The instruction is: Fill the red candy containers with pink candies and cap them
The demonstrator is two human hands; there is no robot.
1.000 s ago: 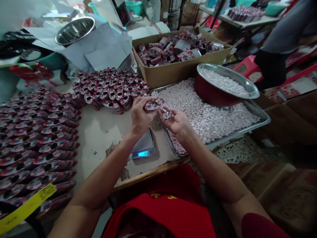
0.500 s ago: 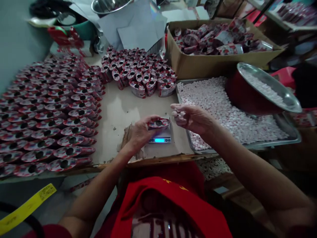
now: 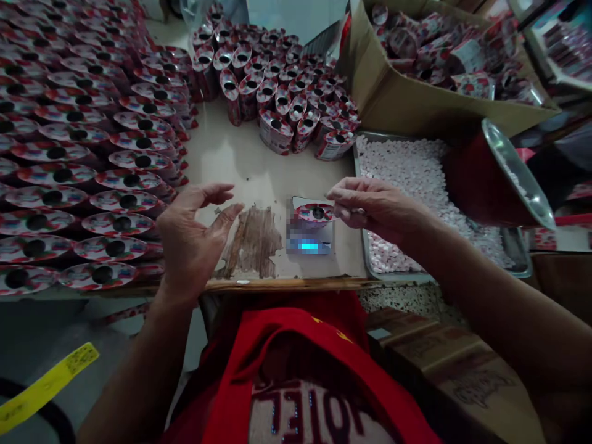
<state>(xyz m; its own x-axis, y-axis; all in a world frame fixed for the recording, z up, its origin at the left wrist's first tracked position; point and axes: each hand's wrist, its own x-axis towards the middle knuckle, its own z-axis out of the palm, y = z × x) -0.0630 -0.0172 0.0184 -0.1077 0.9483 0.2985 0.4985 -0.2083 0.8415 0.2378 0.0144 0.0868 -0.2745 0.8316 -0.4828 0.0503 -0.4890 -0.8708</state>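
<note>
Left hand (image 3: 190, 234) empty, thumb and fingers spread apart; printed packet (image 3: 307, 213) standing on the scale (image 3: 309, 247), liable to topple if nudged; right hand (image 3: 377, 203) by its right end, fingertips bunched, contents undeterminable, hasty release risking spillage; further right, tray (image 3: 407, 277) of white pellets (image 3: 402, 169)

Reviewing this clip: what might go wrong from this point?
1. The right hand is right beside the printed container on the scale; a bump might tip it or disturb the reading.
2. The left hand is close to the standing rows; a careless swing could topple some.
3. The basin appears tilted, so white pieces inside might spill.
</note>
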